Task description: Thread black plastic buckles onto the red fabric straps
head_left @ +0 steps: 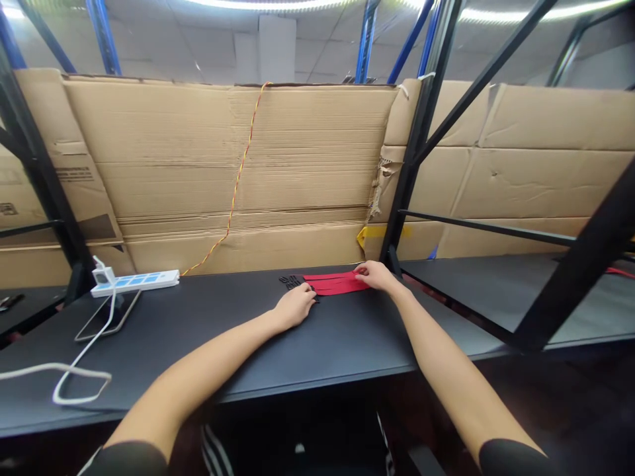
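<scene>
Several red straps (335,284) lie side by side, flat on the dark tabletop, with small black pieces (292,282) that look like buckles at their left ends. My left hand (296,305) is at the near left corner of the straps, its fingers closed on the end of the nearest strap. At the opposite end, my right hand (376,275) has its thumb and fingers pinched on the right end of a strap. Both hands partly cover the strap ends, and the fingertips are hard to make out.
On the left stand a white power strip (136,283) with a plugged-in charger, a phone or tablet (109,314) and a loose white cable (82,400). Cardboard (307,165) walls the back, with a twisted cord (241,168) hanging down it. A black rack post (414,145) rises right of my hands.
</scene>
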The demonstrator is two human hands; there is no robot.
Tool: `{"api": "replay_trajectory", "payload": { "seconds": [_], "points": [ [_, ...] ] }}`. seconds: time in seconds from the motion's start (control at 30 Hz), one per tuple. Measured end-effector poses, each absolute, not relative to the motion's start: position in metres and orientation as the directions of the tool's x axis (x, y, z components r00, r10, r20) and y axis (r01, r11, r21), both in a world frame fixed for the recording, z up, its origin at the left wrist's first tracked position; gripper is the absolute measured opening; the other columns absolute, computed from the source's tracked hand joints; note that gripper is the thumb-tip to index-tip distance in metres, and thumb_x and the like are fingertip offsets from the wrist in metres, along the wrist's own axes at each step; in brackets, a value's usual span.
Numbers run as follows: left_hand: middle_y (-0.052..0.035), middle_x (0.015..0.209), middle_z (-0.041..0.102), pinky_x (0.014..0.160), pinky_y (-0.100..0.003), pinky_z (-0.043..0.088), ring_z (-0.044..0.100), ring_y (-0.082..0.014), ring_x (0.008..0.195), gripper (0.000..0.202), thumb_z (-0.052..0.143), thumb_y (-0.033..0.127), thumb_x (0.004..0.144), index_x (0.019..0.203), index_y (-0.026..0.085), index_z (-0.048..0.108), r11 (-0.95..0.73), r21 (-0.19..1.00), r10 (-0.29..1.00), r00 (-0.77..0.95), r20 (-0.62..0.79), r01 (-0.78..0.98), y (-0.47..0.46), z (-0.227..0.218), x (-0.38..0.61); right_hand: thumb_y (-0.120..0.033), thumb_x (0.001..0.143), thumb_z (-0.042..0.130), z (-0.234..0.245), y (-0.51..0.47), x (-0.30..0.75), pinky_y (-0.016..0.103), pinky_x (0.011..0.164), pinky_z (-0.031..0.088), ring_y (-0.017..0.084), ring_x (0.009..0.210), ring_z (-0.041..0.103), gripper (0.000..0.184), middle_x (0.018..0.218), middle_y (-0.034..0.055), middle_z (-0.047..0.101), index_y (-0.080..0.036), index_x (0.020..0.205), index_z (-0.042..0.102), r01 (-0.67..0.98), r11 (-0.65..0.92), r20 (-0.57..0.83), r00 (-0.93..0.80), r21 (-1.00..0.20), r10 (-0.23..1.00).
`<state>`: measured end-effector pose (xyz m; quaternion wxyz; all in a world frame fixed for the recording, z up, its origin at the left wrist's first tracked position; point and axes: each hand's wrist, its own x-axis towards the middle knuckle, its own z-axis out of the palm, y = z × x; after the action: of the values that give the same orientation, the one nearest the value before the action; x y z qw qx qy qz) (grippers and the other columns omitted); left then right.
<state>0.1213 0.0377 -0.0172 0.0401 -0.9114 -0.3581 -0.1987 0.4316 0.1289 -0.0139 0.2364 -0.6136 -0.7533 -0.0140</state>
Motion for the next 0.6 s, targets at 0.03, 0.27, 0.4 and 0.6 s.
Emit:
{"api": "replay_trajectory", "payload": {
  "seconds": [0.03,0.27,0.4,0.6],
  "points": [
    [-0.0088,0.107,0.058,0.079,-0.028,0.050,0.059,-0.0177,0.089,0.026,0.040,0.025,0.095,0.103,0.018,0.064,-0.735,0.048,0.635,0.662,0.398,0.676,0.036,-0.017,0.116,-0.024,0.074,0.062,-0.012,0.127,0.427,0.025,0.075,0.049,0.020,0.082,0.066,0.024,0.090,0.0087,0.072,-0.014,0.093,0.073,0.935,0.256,0.407,-0.141,-0.245,0.903],
    [-0.0080,0.106,0.060,0.080,-0.029,0.050,0.058,-0.0198,0.096,0.029,0.037,0.027,0.095,0.104,0.020,0.064,-0.677,-0.011,0.678,0.630,0.380,0.736,0.011,-0.013,0.043,-0.034,0.079,0.060,0.003,0.106,0.385,0.026,0.073,0.048,0.020,0.080,0.066,0.026,0.088,0.0091,0.072,-0.015,0.091,0.072,0.844,0.438,0.345,-0.329,-0.311,0.879],
    [-0.0079,0.105,0.062,0.079,-0.030,0.049,0.058,-0.0209,0.096,0.033,0.037,0.034,0.095,0.102,0.021,0.066,-0.628,-0.007,0.737,0.597,0.318,0.778,-0.006,-0.004,-0.004,-0.045,0.069,0.069,0.003,0.099,0.372,0.026,0.065,0.045,0.020,0.073,0.063,0.033,0.080,0.0066,0.072,-0.016,0.085,0.072,0.823,0.420,0.133,-0.401,-0.383,0.906],
    [-0.0071,0.105,0.063,0.076,-0.027,0.048,0.059,-0.0210,0.097,0.032,0.042,0.038,0.092,0.105,0.022,0.067,-0.545,0.035,0.809,0.514,0.286,0.838,-0.012,0.008,-0.020,-0.048,0.051,0.078,0.006,0.097,0.391,0.025,0.058,0.041,0.016,0.062,0.057,0.042,0.067,0.0025,0.065,-0.016,0.077,0.068,0.841,0.302,-0.067,-0.369,-0.449,0.927]
  ]
}}
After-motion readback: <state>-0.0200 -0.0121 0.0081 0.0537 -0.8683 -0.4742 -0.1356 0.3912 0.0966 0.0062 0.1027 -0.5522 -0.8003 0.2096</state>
